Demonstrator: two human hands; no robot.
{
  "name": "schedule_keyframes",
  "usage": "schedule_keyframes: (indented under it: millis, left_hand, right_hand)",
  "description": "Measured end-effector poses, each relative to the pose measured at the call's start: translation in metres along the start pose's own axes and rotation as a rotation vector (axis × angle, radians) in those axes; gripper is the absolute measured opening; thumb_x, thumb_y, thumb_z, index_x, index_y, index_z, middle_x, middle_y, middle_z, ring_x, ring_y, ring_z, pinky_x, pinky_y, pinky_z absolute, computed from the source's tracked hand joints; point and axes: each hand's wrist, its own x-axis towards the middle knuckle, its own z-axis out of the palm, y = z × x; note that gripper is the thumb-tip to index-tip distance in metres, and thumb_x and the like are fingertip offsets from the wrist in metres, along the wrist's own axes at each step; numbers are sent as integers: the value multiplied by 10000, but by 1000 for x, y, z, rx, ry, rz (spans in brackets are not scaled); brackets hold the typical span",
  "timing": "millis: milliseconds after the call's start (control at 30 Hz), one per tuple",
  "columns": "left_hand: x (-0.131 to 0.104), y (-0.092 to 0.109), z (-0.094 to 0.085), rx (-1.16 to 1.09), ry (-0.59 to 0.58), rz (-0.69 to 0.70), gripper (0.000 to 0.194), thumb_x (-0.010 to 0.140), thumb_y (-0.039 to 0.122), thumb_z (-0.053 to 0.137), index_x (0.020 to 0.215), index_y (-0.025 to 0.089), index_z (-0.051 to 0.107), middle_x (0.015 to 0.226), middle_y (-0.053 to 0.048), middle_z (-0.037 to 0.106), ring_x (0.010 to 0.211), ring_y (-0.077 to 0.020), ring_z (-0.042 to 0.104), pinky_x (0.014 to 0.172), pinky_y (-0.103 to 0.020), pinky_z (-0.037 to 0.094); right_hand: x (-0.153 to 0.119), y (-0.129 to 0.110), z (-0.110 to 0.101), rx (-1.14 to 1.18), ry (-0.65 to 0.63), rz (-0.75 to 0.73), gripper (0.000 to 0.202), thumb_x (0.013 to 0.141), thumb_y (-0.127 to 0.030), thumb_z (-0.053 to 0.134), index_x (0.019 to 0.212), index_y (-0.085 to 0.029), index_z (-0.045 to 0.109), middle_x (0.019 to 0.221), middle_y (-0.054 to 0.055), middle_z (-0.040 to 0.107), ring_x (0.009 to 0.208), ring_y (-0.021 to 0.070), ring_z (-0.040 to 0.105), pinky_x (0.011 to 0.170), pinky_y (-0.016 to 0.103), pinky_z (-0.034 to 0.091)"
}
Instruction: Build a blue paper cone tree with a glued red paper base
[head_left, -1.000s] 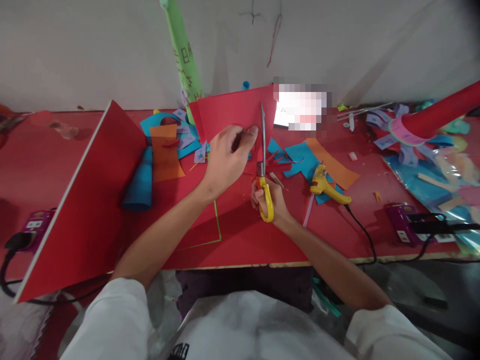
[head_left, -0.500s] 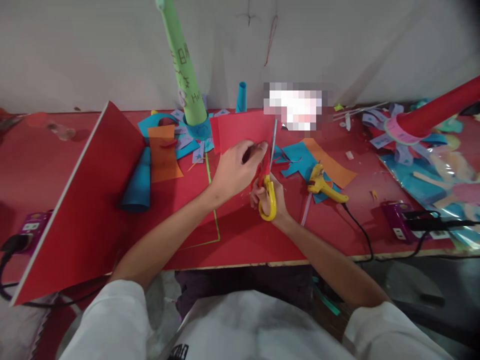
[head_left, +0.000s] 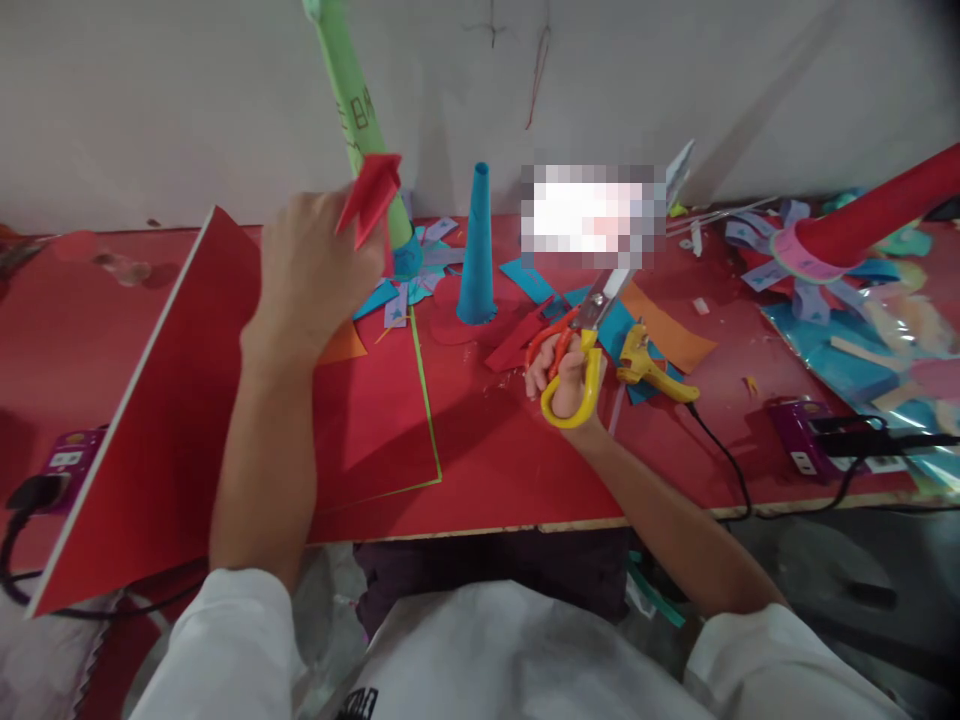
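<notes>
The left hand [head_left: 311, 265] is raised above the red table [head_left: 495, 470], fingers pinched on a small folded piece of red paper [head_left: 370, 193], held high toward the table's far edge. The right hand [head_left: 568, 375] rests near the table's middle, gripping yellow-and-orange-handled metal scissors [head_left: 592, 330], blades angled up-right. A yellow glue gun [head_left: 651, 368] lies just beside it, a blue paper cone [head_left: 477, 250] stands behind.

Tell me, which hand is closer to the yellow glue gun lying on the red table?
The right hand, gripping the yellow-handled scissors, sits just left of the yellow glue gun. The left hand is raised far off to the left, holding a red paper piece.
</notes>
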Motion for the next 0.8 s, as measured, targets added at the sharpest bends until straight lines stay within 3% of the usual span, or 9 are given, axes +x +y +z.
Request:
schedule_keyframes:
  millis: [67, 133, 233, 300, 400, 467, 567, 667, 800]
  left_hand:
    - [-1, -17, -16, 210, 115, -93, 336, 907, 633, 650, 914, 299, 679, 758, -87, 632, 1198, -400, 613, 933, -519, 458]
    - [-4, -27, -26, 264, 154, -108, 419, 852, 675, 710, 1066, 316, 679, 761, -77, 649, 1222, -406, 608, 959, -523, 444]
    - [-7, -16, -22, 180, 137, 1, 456, 899, 642, 720, 1205, 314, 637, 843, -60, 691, 1153, -354, 642, 941, -441, 471]
    - [-11, 6, -5, 116, 35, 99, 345, 970, 595, 669, 1038, 257, 668, 812, -44, 683, 996, -277, 664, 883, -359, 487]
    - [-25, 45, 41, 299, -306, 152, 369, 1055, 475, 548, 834, 200, 656, 709, -36, 632, 750, -215, 648, 740, -320, 452]
    - [-37, 62, 76, 433, -460, 117, 316, 1030, 475, 597, 901, 195, 668, 844, -85, 701, 806, -252, 688, 699, -333, 443]
    - [-49, 66, 114, 466, -594, 123, 291, 973, 450, 711, 1095, 190, 667, 1083, -130, 738, 952, -289, 717, 691, -334, 446]
    - [-48, 61, 122, 460, -608, 194, 200, 1036, 278, 598, 1205, 175, 624, 1220, -132, 706, 1030, -279, 705, 678, -333, 419]
    - [-39, 63, 108, 434, -471, 252, 223, 1100, 202, 412, 1200, 158, 606, 1238, -130, 686, 1059, -255, 676, 653, -341, 389]
  right_hand:
    - [2, 0, -3, 12, 14, -13, 641, 844, -880, 600, 757, -258, 473, 513, -90, 410, 376, 101, 438, 393, 259, 381]
    - [5, 0, -5, 32, 35, -23, 624, 855, -863, 609, 756, -259, 484, 519, -83, 409, 380, 105, 433, 393, 269, 373]
    - [7, -1, -5, 55, 98, -35, 608, 847, -841, 649, 748, -259, 504, 527, -81, 396, 382, 105, 410, 383, 277, 356]
    - [9, -1, -5, 44, 135, -34, 622, 836, -856, 641, 741, -258, 500, 529, -83, 385, 382, 103, 398, 377, 275, 345]
    - [12, 0, -7, 15, 166, -25, 662, 798, -895, 636, 722, -258, 470, 526, -87, 389, 375, 95, 387, 373, 268, 345]
    - [14, -1, -9, 10, 179, -37, 667, 791, -894, 644, 716, -256, 466, 513, -91, 391, 365, 91, 383, 373, 265, 341]
    - [17, -1, -13, 8, 173, -73, 643, 823, -863, 644, 713, -250, 484, 489, -89, 399, 360, 99, 409, 378, 264, 330]
    - [19, -2, -15, -20, 169, -75, 643, 836, -861, 631, 707, -249, 481, 490, -83, 409, 367, 100, 423, 384, 267, 340]
    - [21, -3, -16, -19, 177, -77, 642, 837, -847, 647, 676, -253, 465, 495, -77, 399, 371, 103, 421, 385, 278, 332]
